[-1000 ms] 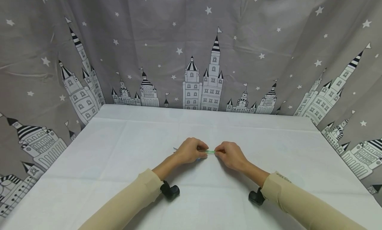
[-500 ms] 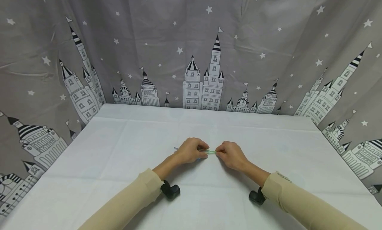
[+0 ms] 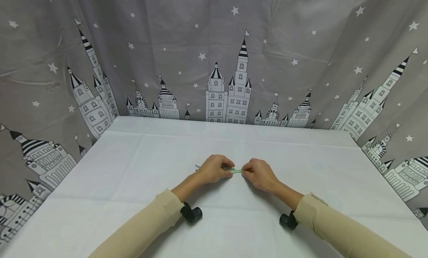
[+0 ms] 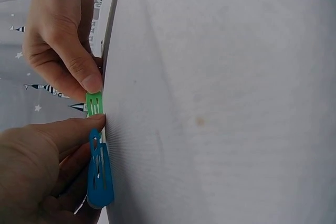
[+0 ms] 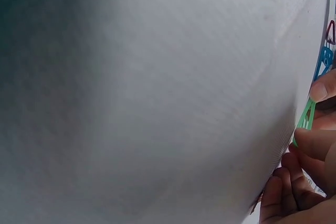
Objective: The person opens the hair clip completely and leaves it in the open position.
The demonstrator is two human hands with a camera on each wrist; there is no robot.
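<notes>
My left hand [image 3: 212, 169] and right hand [image 3: 260, 173] meet over the middle of the white table, a small gap apart. Between them stretches a green snap hair clip [image 4: 93, 98]. The right thumb and fingers pinch one end of it, while the left thumb and fingers pinch the other. A blue snap hair clip [image 4: 101, 182] shows under the left hand in the left wrist view, its narrow tip close to the left thumb. Beyond it, a dark red clip [image 5: 330, 32] peeks in at the edge of the right wrist view. The left palm hides part of these clips from above.
White cloth covers the table [image 3: 150, 146]. Behind it hangs a grey curtain [image 3: 174, 38] printed with castles and stars. Black wrist cameras sit under both sleeves, one at the left wrist camera [image 3: 192, 214] and one at the right wrist camera [image 3: 288, 221], close over the cloth.
The right hand has shifted very slightly right, and a little more of the green hair clip shows between the hands. Otherwise both hands hold nearly the same pose.
</notes>
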